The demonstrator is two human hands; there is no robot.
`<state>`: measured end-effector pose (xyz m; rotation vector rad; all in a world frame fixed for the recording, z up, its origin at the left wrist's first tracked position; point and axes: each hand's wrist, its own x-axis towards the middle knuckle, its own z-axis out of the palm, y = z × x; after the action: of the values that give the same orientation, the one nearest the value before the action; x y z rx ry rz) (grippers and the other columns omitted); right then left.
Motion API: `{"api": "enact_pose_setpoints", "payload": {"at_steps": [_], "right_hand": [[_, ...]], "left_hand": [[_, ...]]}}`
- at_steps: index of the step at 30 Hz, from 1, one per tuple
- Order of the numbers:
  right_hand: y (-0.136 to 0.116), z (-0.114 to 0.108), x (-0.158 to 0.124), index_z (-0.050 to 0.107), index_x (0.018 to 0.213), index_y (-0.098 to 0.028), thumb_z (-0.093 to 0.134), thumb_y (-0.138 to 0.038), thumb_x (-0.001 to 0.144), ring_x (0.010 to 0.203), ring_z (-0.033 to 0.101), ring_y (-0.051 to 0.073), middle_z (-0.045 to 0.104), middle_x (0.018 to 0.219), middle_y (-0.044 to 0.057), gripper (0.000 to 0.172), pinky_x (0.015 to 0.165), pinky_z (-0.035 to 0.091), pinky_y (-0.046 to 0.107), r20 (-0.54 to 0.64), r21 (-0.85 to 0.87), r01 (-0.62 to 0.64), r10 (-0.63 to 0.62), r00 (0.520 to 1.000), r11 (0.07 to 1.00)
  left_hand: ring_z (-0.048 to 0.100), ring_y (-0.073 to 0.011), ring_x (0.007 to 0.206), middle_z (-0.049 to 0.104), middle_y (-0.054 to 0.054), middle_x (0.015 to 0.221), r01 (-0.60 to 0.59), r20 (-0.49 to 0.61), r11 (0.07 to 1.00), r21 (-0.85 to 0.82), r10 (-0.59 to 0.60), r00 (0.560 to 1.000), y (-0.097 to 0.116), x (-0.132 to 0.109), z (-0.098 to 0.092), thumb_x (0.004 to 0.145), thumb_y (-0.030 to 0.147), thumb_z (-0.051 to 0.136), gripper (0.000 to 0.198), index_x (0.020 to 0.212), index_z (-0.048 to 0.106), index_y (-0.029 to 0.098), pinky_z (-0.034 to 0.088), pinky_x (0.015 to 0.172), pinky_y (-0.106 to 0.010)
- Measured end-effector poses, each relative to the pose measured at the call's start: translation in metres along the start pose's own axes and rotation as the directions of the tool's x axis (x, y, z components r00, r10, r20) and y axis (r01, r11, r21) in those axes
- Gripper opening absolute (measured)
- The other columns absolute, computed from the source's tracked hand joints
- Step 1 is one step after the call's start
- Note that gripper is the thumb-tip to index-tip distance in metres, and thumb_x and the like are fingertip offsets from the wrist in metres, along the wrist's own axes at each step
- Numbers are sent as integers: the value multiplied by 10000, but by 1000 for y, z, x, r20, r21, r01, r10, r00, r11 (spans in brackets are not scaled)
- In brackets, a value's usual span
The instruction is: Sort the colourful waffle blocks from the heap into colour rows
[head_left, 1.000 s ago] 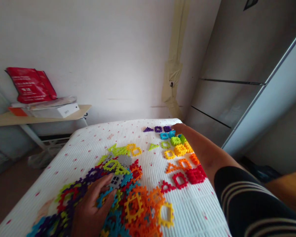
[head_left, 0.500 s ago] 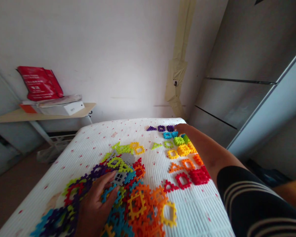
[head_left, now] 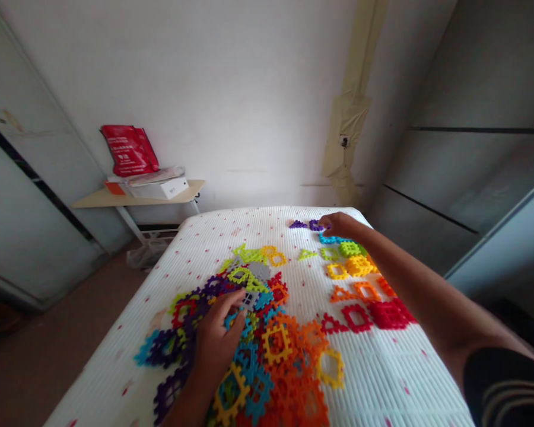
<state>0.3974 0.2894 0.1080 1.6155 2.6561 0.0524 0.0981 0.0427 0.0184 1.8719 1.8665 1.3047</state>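
My left hand is over a heap of mixed plastic interlocking tiles, its thumb and forefinger closed at the edge of a grey window tile. My right hand reaches to the far right of the bed, with bent fingers at the right side of a purple square tile. Those fingers partly cover that tile. Beside it lies a purple triangle tile. Nearer me are rows of blue tiles, lime tiles, yellow tiles, orange tiles and red tiles.
Orange tiles and a yellow frame tile lie at the heap's near right. The white ribbed cover bears everything. A side table with a red bag stands left; grey cabinets stand right.
The view has swung left. My right hand has moved left along the purple row, from its right end onto the square tile. My left hand stays at the grey window tile.
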Motion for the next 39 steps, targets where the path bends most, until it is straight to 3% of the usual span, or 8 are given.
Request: {"api": "enact_pose_setpoints", "payload": {"at_steps": [2,4,7,10,20,31,36,39], "right_hand": [[-43,5,-24,615,1067,-219,584,-299,767,812,608,138,664,971,22,312,710,435,222,-37,211,172,-168,985,962],[-85,16,-51,626,1040,-190,613,-286,750,756,605,128,667,941,32,306,675,447,218,-75,426,312,-310,948,849],[-133,37,-81,613,1078,-196,653,-253,713,799,600,145,651,998,47,371,705,457,239,-153,503,418,-397,905,757],[-157,53,-87,579,1137,-178,659,-229,701,976,559,194,605,1119,84,447,834,434,293,-233,475,459,-396,888,750],[-170,73,-65,597,1123,-170,642,-210,674,892,550,214,652,1010,73,453,766,436,303,-191,398,413,-367,910,819],[-169,74,-70,656,962,-166,711,-341,635,819,545,185,639,876,59,375,725,413,265,-280,507,413,-308,909,756],[-166,67,-73,658,842,-161,617,-391,735,649,505,115,590,706,5,257,595,375,207,-278,657,357,-227,933,664],[-165,69,-73,600,699,-148,508,-434,808,554,427,83,492,591,-28,320,522,329,188,-243,766,318,-206,948,558]], "left_hand": [[628,-160,824,671,-44,947,-7,8,1000,-9,7,1000,0,0,2,772,246,506,285,1032,614,205,507,779,-304],[627,-159,827,673,-43,934,-18,19,1000,-13,18,1000,-1,1,4,768,231,503,279,1019,621,204,507,770,-298],[626,-161,837,675,-44,932,-27,25,999,-19,28,999,-2,1,6,761,218,503,283,1019,621,205,508,766,-299],[628,-164,826,678,-48,917,-28,23,999,-19,28,999,-1,2,6,751,210,502,282,1005,626,201,513,756,-307],[636,-163,775,681,-45,884,-40,36,999,1,40,999,0,3,4,746,239,495,279,986,630,195,524,737,-315],[636,-162,751,681,-34,865,-49,35,999,-10,50,998,0,3,4,738,264,506,272,970,640,214,519,729,-305],[628,-164,792,673,-45,903,-47,24,999,-18,47,999,-1,1,4,752,249,503,275,991,631,204,513,751,-315],[622,-158,816,666,-50,936,-33,28,999,-40,34,999,0,0,4,766,234,490,293,1032,609,203,512,760,-315]]}}
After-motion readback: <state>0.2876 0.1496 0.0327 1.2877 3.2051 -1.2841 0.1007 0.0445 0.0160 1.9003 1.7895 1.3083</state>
